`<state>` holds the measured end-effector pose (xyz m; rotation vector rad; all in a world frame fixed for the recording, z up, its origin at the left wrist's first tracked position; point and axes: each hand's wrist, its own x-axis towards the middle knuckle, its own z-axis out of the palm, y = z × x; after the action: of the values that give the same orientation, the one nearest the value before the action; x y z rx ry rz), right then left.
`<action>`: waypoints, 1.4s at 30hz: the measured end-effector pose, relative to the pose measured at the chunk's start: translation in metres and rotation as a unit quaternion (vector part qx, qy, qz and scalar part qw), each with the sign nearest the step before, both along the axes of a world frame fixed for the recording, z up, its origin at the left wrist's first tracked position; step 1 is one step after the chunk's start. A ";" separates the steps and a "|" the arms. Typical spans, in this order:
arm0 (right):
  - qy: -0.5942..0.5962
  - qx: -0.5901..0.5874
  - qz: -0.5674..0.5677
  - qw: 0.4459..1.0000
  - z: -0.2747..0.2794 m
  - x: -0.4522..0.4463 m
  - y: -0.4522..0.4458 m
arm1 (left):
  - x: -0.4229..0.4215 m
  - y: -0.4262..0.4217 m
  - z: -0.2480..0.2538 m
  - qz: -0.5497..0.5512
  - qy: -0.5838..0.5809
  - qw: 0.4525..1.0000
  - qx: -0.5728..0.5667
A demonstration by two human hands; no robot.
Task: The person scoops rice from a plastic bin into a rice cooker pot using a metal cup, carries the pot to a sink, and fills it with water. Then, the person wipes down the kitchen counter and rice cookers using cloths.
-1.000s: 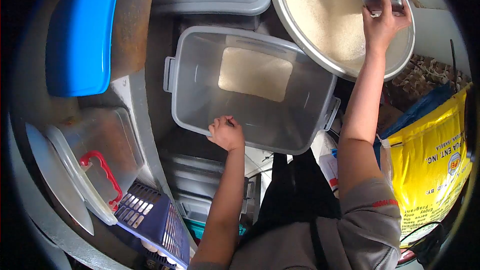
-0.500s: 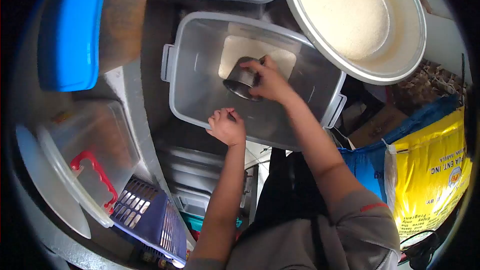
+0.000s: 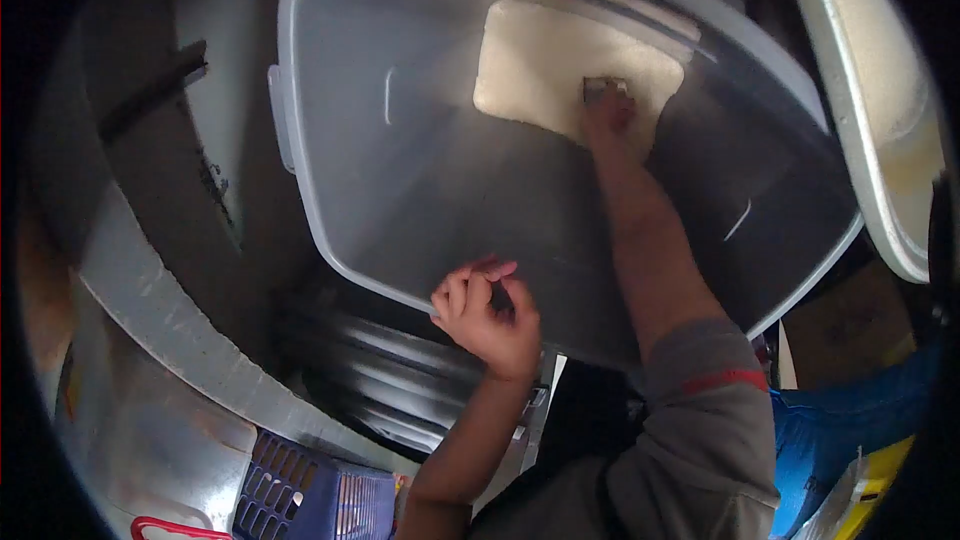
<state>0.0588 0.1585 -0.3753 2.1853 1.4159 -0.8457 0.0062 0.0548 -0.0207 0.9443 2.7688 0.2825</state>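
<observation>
A deep grey plastic bin (image 3: 430,170) fills the middle of the head view, with pale grain that looks like rice (image 3: 540,65) at its bottom. My right hand (image 3: 612,118) reaches far down into it and grips a metal cup (image 3: 600,90) at the surface of the grain. Fingers and cup are small and partly in shadow there. My left hand (image 3: 490,315) hovers by the bin's near rim, its fingers loosely curled toward the thumb. Nothing shows in it.
Beside the bin on the right stands a large pale tub (image 3: 870,100), cut off by the view. Blue (image 3: 850,430) and yellow sacks (image 3: 885,480) lie at lower right. A purple basket (image 3: 320,490) and a clear container (image 3: 160,440) are at lower left, below a grey ledge (image 3: 190,320).
My right hand has gone down with the cup from mid-bin to the grain. The view has moved closer over the bin. My left hand stays near the rim, fingers still curled.
</observation>
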 end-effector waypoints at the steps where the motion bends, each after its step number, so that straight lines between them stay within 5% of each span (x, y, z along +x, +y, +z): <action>1: 0.061 -0.016 -0.010 0.998 -0.020 -0.002 -0.006 | 0.001 -0.002 0.001 -0.001 0.000 1.000 -0.006; 4: 0.295 -0.087 -0.085 0.948 -0.036 -0.006 0.004 | 0.001 0.005 0.002 -0.008 0.004 1.000 -0.003; 6: 0.497 -0.206 -0.178 0.824 -0.013 -0.001 0.010 | 0.001 0.002 0.002 -0.009 0.007 1.000 -0.009; 9: 0.586 -0.216 -0.241 0.743 0.023 -0.015 0.007 | 0.005 0.004 0.004 0.009 0.028 0.999 -0.025; 16: 0.644 -0.234 -0.258 0.681 0.219 0.041 0.035 | 0.007 0.004 0.007 0.014 0.060 0.997 -0.039; 22: 0.713 -0.190 -0.222 0.638 0.333 0.069 0.067 | 0.009 0.005 0.010 0.031 0.074 0.995 -0.052; 28: 0.815 -0.108 -0.301 0.483 0.426 0.078 0.095 | 0.010 0.007 0.014 0.034 0.067 0.995 -0.070; 32: 0.811 0.108 -0.340 0.463 0.487 0.107 0.144 | 0.011 0.007 0.013 0.044 0.062 0.995 -0.064; 36: 0.590 0.500 -0.103 0.625 0.520 0.137 0.212 | 0.009 0.005 0.011 0.045 0.065 0.995 -0.068; 37: 0.322 0.618 -0.017 0.717 0.530 0.141 0.221 | 0.010 0.005 0.012 0.046 0.064 0.995 -0.067; 38: 0.215 0.703 0.086 0.672 0.522 0.155 0.239 | 0.010 0.006 0.012 0.045 0.070 0.994 -0.066; 42: 0.064 0.730 0.169 0.659 0.519 0.177 0.273 | 0.009 0.004 0.009 0.041 0.075 0.995 -0.050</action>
<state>0.2358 0.4316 0.1441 2.4597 3.0910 0.6795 0.0151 0.0586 -0.0115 0.8619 2.9319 0.0861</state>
